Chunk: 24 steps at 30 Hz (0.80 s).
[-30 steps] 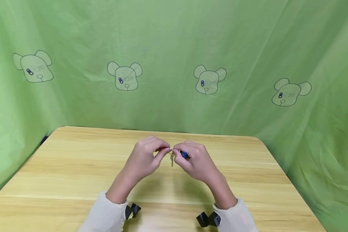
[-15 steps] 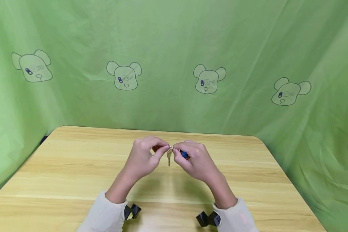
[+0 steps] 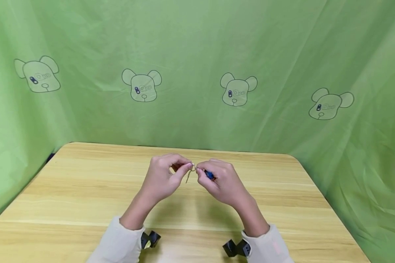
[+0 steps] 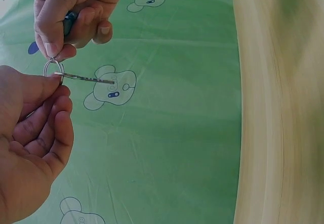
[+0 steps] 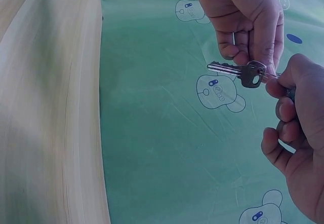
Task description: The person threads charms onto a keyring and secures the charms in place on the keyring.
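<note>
Above the table, my left hand (image 3: 164,177) pinches a silver split key ring (image 4: 45,69) between thumb and fingertip. A notched metal key (image 5: 250,75) hangs on that ring, its blade slanting down and left in the head view. On the ring's other side, my right hand (image 3: 222,180) pinches the piece joined to it between thumb and forefinger. A small blue object (image 3: 209,175) sits inside the curled right fingers; they hide most of it, so its kind cannot be told. The two hands' fingertips are close together but apart, with the ring spanning the gap.
A light wood-grain table (image 3: 85,204) lies beneath both hands. Behind it hangs a green curtain (image 3: 191,44) printed with bear heads. Black wrist cameras sit at both pale sleeve cuffs (image 3: 118,241).
The key has swung leftward from hanging straight down, and more of the ring shows between the hands. My left fingertips have shifted slightly up and left; the right hand has barely moved.
</note>
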Available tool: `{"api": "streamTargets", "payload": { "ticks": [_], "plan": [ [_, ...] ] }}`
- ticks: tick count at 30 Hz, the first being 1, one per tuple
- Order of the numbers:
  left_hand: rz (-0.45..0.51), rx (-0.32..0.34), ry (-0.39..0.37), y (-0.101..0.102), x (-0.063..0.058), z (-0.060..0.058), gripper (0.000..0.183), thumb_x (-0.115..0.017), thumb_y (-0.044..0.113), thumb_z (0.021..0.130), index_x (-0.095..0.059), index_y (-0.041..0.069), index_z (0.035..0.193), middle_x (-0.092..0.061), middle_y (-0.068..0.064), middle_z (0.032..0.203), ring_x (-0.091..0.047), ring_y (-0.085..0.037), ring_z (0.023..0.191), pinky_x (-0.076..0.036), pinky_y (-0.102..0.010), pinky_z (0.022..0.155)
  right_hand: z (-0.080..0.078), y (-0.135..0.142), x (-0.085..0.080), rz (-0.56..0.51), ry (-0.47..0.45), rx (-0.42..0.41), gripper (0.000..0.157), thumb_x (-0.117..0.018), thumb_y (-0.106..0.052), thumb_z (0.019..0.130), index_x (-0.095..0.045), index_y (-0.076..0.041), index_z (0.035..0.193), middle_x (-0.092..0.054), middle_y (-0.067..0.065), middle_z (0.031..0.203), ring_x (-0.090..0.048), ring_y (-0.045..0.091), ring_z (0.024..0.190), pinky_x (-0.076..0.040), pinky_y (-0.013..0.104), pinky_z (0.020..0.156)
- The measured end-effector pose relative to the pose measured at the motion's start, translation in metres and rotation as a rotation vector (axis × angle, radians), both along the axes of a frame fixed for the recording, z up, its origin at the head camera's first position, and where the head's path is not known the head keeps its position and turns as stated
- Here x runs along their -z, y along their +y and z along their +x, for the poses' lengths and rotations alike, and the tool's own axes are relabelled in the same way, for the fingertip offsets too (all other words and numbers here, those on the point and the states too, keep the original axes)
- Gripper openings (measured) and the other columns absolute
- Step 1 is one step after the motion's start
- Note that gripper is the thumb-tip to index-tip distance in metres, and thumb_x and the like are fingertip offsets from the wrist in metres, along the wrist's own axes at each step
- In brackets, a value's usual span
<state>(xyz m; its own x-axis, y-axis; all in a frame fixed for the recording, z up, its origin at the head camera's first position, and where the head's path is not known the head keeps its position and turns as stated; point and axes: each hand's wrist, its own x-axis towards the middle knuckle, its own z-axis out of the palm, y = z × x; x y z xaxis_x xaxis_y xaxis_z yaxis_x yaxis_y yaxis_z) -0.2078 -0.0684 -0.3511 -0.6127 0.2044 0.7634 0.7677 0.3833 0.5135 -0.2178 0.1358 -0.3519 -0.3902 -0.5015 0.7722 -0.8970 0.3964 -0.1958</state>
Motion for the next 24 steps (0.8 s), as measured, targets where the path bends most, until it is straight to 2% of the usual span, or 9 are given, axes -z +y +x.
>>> {"api": "streamTargets", "payload": {
  "ticks": [8,17,21,24],
  "plan": [
    [0.025,-0.010,-0.043,0.0012,-0.0005,0.0011,0.005,-0.079,0.003,0.089,-0.078,0.008,0.086,-0.074,0.002,0.077,-0.064,-0.006,0.063,-0.055,-0.023,0.058,-0.0006,-0.0004,0.0002,0.008,-0.009,0.004,0.014,-0.061,-0.001,0.089,-0.074,-0.006,0.087,-0.070,0.000,0.078,-0.054,0.007,0.064,-0.048,0.020,0.056],
    [0.067,-0.020,-0.121,0.0018,-0.0010,0.0022,0.005,-0.078,0.005,0.090,-0.079,0.009,0.086,-0.075,0.003,0.077,-0.064,-0.005,0.062,-0.054,-0.024,0.055,0.0003,-0.0006,0.0014,0.025,-0.033,0.006,0.013,-0.062,-0.002,0.091,-0.073,-0.006,0.088,-0.071,0.001,0.081,-0.056,0.008,0.067,-0.050,0.022,0.058],
    [0.076,-0.030,-0.155,0.0008,-0.0012,0.0024,0.005,-0.077,0.007,0.092,-0.079,0.008,0.087,-0.076,0.002,0.077,-0.064,-0.006,0.061,-0.054,-0.025,0.054,0.0027,-0.0005,-0.0008,0.054,-0.096,0.015,0.011,-0.063,-0.004,0.094,-0.074,-0.006,0.093,-0.072,0.001,0.085,-0.056,0.007,0.069,-0.052,0.022,0.060],
    [0.062,-0.053,-0.194,-0.0008,-0.0009,0.0015,0.005,-0.077,0.007,0.092,-0.079,0.008,0.088,-0.074,0.002,0.075,-0.063,-0.006,0.060,-0.053,-0.025,0.055,0.0037,0.0008,-0.0032,0.079,-0.189,0.015,0.010,-0.063,-0.007,0.099,-0.074,-0.007,0.097,-0.070,-0.001,0.086,-0.055,0.006,0.068,-0.051,0.022,0.060]
  ]
}}
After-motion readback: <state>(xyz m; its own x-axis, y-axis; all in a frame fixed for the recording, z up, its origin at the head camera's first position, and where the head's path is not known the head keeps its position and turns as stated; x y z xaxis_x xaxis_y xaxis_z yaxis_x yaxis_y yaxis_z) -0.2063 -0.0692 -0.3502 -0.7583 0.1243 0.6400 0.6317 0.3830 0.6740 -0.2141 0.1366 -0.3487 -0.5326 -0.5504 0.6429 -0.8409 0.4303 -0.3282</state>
